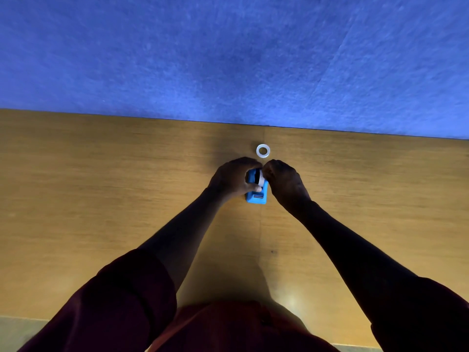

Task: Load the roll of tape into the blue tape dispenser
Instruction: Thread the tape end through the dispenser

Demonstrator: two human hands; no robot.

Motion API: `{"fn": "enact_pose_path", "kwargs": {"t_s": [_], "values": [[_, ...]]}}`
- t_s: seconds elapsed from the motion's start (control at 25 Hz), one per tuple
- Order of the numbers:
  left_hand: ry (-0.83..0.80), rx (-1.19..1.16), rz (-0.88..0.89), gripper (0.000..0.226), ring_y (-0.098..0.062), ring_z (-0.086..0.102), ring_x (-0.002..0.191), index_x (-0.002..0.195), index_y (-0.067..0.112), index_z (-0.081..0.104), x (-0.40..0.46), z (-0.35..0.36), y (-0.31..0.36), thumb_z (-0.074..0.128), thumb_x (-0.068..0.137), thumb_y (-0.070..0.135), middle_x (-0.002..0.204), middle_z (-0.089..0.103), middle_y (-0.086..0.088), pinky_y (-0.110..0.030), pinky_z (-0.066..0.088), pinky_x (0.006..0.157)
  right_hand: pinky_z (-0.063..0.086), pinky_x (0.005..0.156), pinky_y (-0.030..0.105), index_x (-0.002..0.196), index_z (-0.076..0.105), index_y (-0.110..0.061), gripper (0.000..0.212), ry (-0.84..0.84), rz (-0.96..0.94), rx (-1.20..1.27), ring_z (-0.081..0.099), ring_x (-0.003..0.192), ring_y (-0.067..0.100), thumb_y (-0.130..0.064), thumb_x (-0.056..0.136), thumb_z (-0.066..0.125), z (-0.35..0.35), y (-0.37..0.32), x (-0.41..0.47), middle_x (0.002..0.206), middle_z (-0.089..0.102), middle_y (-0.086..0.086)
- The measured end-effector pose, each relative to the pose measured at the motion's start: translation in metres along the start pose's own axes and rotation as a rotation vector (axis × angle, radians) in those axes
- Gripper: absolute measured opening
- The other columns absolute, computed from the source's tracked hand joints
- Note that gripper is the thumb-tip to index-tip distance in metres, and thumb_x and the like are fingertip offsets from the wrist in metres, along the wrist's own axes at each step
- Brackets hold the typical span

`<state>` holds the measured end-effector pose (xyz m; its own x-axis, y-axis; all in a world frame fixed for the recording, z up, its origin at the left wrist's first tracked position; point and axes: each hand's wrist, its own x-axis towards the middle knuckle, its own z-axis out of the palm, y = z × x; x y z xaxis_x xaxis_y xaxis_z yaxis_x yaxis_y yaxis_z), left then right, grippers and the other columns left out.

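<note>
The blue tape dispenser (256,198) stands on the wooden table (101,199), its cutter end toward me. My left hand (229,179) wraps around its left side and holds it. My right hand (284,181) comes in from the right, fingers closed, with the fingertips pinching a black-and-white round part (259,177) at the dispenser's top. The roll of tape (258,151), a small pale ring, lies flat on the table just beyond both hands, touching neither of them. My fingers hide the dispenser's far end.
A blue felt-like panel (228,59) rises along the table's far edge, close behind the roll. A seam in the tabletop (261,232) runs toward me under the dispenser. My dark red sleeves (121,295) fill the bottom of the view.
</note>
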<state>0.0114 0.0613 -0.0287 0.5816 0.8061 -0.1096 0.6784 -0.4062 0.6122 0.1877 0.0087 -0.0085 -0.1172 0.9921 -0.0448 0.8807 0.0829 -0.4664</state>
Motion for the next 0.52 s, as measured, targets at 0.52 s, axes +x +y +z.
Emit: {"fn": "enact_pose_path", "kwargs": {"t_s": [0.52], "values": [[-0.006,-0.025,0.037,0.058,-0.009,0.062,0.112,0.129,0.023,0.062,-0.0005,0.0021,-0.0002,0.085,0.077,0.034,0.126,0.067,0.004,-0.025,0.054,0.086,0.056,0.055,0.032,0.104,0.051,-0.01,0.014,0.099,0.096,0.175,0.064,0.068,0.016,-0.008,0.094,0.061,0.0008,0.0014,-0.0045,0.084,0.063,0.001]]}}
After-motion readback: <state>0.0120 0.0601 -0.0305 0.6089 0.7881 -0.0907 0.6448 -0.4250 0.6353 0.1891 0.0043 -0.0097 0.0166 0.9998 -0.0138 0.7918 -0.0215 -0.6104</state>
